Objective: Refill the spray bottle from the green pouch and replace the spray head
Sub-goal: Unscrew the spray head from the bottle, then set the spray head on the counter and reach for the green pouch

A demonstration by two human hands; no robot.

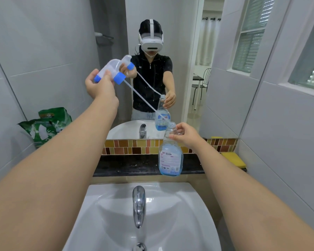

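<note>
My left hand grips the spray head; my right hand pinches the spray bottle neck. Dip tube not clear of the neck. Next: lift clear, fetch green pouch.

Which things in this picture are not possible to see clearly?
- Head view: the spray bottle label text is too small to read.
- Green pouch: the left arm covers its lower part; whether it is open cannot be told.
- Spray head: the left hand hides its trigger.
- The dip tube tip inside the neck is unclear.

Headless clear bottle upright on ledge — spray head aloft, pouch left.
</note>
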